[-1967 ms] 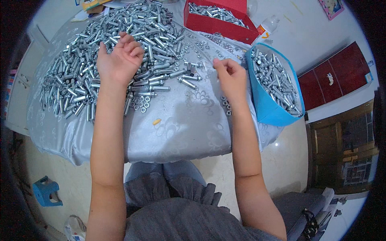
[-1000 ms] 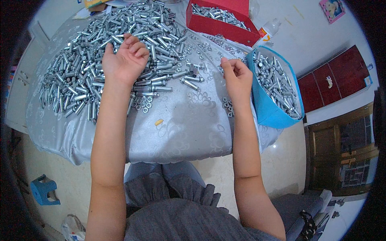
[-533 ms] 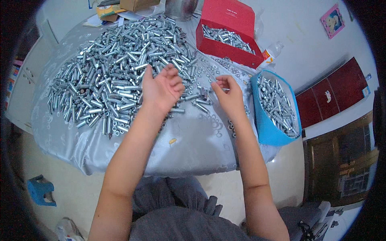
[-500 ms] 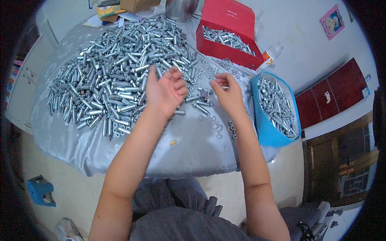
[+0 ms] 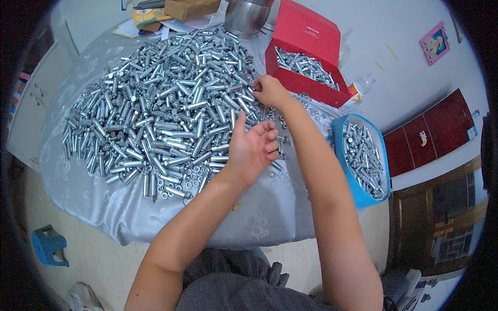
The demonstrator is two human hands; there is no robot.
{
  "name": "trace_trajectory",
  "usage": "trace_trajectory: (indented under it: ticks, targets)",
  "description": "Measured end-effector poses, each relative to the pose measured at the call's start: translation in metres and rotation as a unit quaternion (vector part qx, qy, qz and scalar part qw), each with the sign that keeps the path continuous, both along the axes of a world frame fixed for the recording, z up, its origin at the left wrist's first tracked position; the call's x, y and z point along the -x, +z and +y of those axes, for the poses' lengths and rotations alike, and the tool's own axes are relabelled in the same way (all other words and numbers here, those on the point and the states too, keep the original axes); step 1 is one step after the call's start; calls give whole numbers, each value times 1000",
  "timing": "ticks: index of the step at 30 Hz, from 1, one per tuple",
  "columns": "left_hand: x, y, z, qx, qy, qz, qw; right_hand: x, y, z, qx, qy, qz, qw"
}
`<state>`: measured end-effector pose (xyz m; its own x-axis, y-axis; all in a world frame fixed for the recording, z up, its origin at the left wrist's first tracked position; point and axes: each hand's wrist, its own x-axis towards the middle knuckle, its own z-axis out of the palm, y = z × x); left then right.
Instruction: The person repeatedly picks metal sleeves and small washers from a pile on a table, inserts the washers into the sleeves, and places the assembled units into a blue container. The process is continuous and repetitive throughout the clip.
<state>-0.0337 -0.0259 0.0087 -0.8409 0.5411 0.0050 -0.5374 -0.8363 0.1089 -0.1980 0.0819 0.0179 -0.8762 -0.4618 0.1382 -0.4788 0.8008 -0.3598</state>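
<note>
centrally, from my remote post, i observe a broad heap of metal bolts [image 5: 161,103] on a silvery cloth [image 5: 104,207], most of it lying to the left of both hands. the left hand [image 5: 253,150] is at the near right flank of the heap, palm upward, thumb spread apart and fingers loosely curled, with nothing visible in the palm; whether it touches the bolts beneath it, i cannot tell. the right hand [image 5: 272,92] is farther away, at the right edge of the heap, its thumb and fingertips drawn together; i cannot tell whether they grip anything. just left of the left wrist, along the near edge of the heap, lies a cluster of metal nuts [image 5: 194,181]. beyond the right hand, i note a red box [image 5: 311,90] with its lid raised, holding more bolts. to the right of the right forearm stands a blue bin [image 5: 353,189], also holding bolts. a metal pot [image 5: 246,18] stands at the far side, between the heap and the red box.
</note>
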Motion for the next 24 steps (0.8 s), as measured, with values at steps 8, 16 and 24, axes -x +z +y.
trace_trajectory:
  ticks: [8,16,24]
  targets:
    - [0,2,-1,20,4,1,1000,25,-6,0,-103,8,32,994]
    - [6,1,-6,28,27,-3,999,-14,2,-2,-203,-72,77,973]
    - [5,-5,-9,59,28,7,998,-111,-1,30,335,-73,-13,939]
